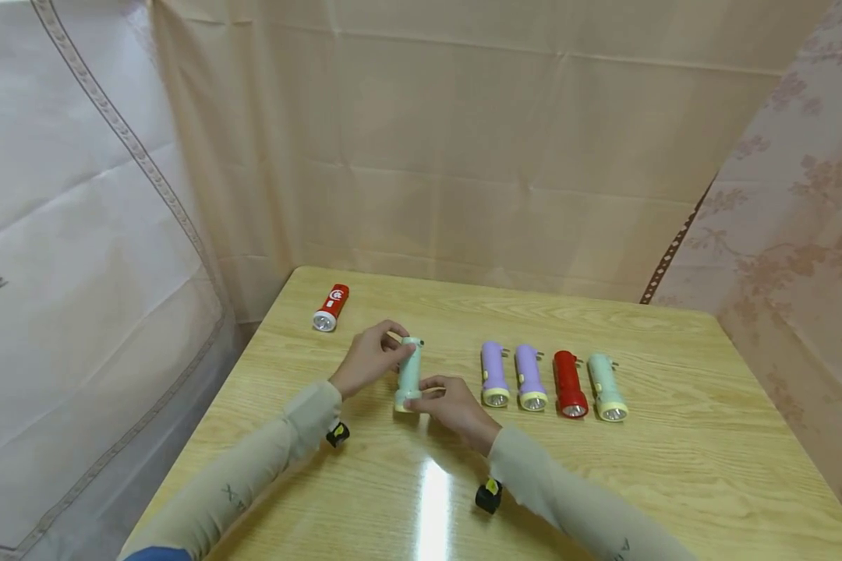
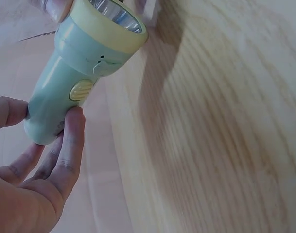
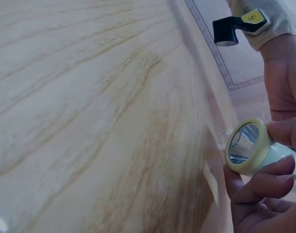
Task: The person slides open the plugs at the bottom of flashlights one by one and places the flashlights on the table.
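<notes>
A mint-green flashlight point(image 1: 409, 374) with a pale yellow ring round its lens is held between both hands over the wooden table point(image 1: 365, 499). My left hand point(image 1: 370, 358) pinches its tail end between thumb and fingers. At the lens end, my right hand point(image 1: 458, 409) grips the head. The left wrist view shows a ribbed yellow switch point(image 2: 80, 90) on the side of the body, with a fingertip just below it. In the right wrist view the lens point(image 3: 244, 143) faces the camera, and fingers hide part of the body.
To the right stand two purple flashlights point(image 1: 493, 372) point(image 1: 529, 375), a red one point(image 1: 569, 382) and another mint-green one point(image 1: 605, 383) in a row. A red flashlight with a white rim point(image 1: 333, 305) lies at the back left. Beige cloth point(image 1: 435, 156) hangs behind the table.
</notes>
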A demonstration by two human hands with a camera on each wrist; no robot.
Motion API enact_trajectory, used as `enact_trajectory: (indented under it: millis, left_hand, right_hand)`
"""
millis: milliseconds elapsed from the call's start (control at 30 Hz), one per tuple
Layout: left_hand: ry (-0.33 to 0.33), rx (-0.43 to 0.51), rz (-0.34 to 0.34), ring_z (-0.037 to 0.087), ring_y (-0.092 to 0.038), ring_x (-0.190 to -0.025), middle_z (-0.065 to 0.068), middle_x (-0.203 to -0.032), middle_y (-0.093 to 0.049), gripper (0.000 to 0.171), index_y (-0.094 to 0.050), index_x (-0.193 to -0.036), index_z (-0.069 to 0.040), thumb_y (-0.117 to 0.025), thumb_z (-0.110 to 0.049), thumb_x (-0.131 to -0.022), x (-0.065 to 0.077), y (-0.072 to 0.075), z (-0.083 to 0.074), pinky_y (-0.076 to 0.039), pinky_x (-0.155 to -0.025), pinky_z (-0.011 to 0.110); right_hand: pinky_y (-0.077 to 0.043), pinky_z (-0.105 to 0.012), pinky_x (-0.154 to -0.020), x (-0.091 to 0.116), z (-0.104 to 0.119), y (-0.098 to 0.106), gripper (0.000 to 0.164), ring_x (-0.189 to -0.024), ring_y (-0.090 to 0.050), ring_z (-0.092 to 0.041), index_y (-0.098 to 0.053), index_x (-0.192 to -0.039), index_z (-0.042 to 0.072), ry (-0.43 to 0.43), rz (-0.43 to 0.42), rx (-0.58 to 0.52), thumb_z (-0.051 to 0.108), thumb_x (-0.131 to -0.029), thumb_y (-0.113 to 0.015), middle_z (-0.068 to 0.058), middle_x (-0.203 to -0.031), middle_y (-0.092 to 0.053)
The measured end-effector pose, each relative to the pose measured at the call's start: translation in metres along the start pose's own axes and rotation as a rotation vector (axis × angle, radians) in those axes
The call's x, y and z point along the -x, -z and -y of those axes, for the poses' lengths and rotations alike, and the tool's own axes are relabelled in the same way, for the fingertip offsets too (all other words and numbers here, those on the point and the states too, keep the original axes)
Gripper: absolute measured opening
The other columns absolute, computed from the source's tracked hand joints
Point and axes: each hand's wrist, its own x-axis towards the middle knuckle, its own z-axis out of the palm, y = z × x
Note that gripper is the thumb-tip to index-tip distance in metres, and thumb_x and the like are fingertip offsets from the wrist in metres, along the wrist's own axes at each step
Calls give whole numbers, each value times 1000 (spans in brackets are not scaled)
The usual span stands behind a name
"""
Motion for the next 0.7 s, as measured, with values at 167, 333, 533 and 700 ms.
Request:
enact_trajectory:
  millis: [167,333,533,700]
  left_hand:
    - [-5,8,12,21,-65,-79,6,-94,-67,31,-58,-111,-18,-69,-36,-88,2,-2,2,-58,-68,46]
    - [-20,-4,4,20,-65,-79,4,-94,-67,30,-59,-110,-20,-69,-38,-88,3,-1,2,-57,-69,47]
    - [-52,-31,-5,18,-65,-80,1,-94,-67,28,-59,-109,-24,-68,-40,-88,5,0,5,-57,-67,44]
    - [-93,-60,-15,18,-64,-83,-2,-94,-67,29,-59,-108,-27,-68,-43,-86,9,0,5,-56,-66,34]
  right_hand:
    - [-51,-37,-81,2,-3,0,58,-99,-61,-21,-58,-118,10,5,4,7,41,-75,-80,-6,-106,-66]
    - [-51,-36,-79,1,-3,-1,57,-96,-62,-20,-58,-117,11,10,-2,15,42,-74,-80,-5,-104,-66]
    - [-51,-38,-81,0,-5,-3,57,-96,-62,-20,-57,-117,10,29,0,32,41,-75,-80,-5,-103,-66]
    - [-51,-38,-81,-1,-6,-5,54,-94,-62,-21,-55,-116,10,47,3,33,38,-77,-80,-7,-102,-66]
